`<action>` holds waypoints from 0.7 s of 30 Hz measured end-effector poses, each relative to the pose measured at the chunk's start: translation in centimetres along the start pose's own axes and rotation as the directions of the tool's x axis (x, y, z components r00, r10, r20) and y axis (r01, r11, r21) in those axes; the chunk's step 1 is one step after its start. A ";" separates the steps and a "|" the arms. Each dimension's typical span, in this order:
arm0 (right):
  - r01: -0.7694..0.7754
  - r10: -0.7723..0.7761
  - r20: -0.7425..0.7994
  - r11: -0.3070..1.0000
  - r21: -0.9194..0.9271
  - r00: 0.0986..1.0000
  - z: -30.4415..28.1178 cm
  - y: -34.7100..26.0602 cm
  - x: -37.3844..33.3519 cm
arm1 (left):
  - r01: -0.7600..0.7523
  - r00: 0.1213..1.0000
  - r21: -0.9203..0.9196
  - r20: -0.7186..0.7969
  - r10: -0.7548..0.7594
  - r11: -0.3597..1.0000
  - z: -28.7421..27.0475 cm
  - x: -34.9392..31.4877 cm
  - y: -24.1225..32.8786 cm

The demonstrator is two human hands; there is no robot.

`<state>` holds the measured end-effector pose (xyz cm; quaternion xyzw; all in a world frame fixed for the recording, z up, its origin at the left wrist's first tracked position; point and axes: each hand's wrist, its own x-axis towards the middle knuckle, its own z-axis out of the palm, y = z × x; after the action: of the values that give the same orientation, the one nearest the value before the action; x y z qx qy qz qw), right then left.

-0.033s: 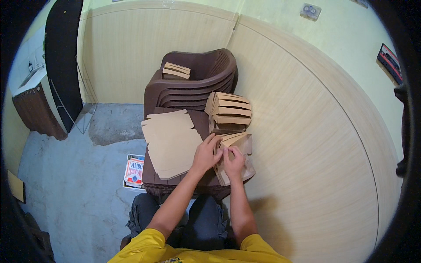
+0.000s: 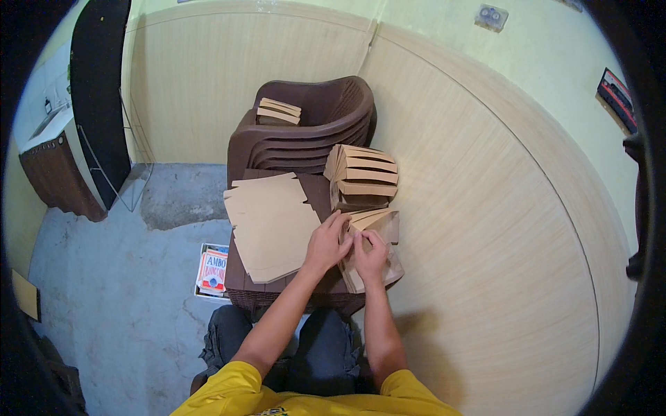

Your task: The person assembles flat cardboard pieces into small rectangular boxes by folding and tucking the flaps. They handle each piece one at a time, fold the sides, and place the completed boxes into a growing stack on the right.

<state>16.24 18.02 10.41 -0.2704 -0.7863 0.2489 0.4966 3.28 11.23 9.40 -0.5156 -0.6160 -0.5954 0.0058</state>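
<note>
1. Left hand (image 2: 325, 244): palm down, fingers loosely spread, resting on the near edge of a partly folded brown paper bag (image 2: 378, 246); fingertips pressed on the paper beside the right hand.
2. Right hand (image 2: 370, 255): thumb and forefinger closed in a pinch on a fold of the same bag, just beside the left hand and touching it at the fingertips.
3. Partly folded brown paper bag: lying at the near right corner of a dark brown plastic table (image 2: 239, 277), its right edge overhanging the table slightly; flap end tilted away from the person.
4. Stack of flat brown paper sheets (image 2: 270, 218): spread over the left half of the table, just beside the left hand, corners fanned unevenly.
5. Pile of finished folded bags (image 2: 362, 175): stacked behind the bag in hand, at the far right of the table, leaning against the chairs.
6. Stacked dark brown plastic chairs (image 2: 312, 132): standing behind the table in the corner of a panelled wall (image 2: 485, 208); a small bundle of folded paper (image 2: 279, 111) lying on the top seat.
7. Red and white printed box (image 2: 212, 269): on the grey concrete floor (image 2: 118, 291), at the left foot of the table.
8. Yellow sleeves and dark trousers of the seated person visible at the lower edge.
</note>
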 end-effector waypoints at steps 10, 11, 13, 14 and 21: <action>-0.081 0.106 0.423 0.994 -0.078 0.900 0.1 1.6 -0.2 | 0.247 0.968 -0.250 0.095 -0.231 0.936 4.0 -0.3 -4.1; -0.011 0.087 0.410 0.983 -0.182 0.908 -0.4 1.3 -0.5 | 0.259 0.964 -0.227 0.128 -0.235 0.939 4.3 -0.8 -4.7; 0.025 0.130 0.372 0.923 -0.385 0.919 -2.0 0.3 -1.7 | 0.339 0.927 -0.153 0.221 -0.302 0.928 4.5 -1.7 -5.7; 0.037 0.217 0.424 0.857 -0.514 0.879 -3.1 -0.3 -2.8 | 0.363 0.913 -0.093 0.234 -0.334 0.927 4.5 -2.1 -6.0; 0.030 0.502 0.407 0.602 -0.798 0.763 -2.2 0.5 -5.8 | 0.233 0.967 -0.001 0.102 -0.232 0.972 -0.5 -4.0 -4.9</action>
<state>20.39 14.80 7.18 -0.4696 -0.8821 0.0306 0.0198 1.76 9.53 3.47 -0.4694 -0.6679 -0.5690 -0.0987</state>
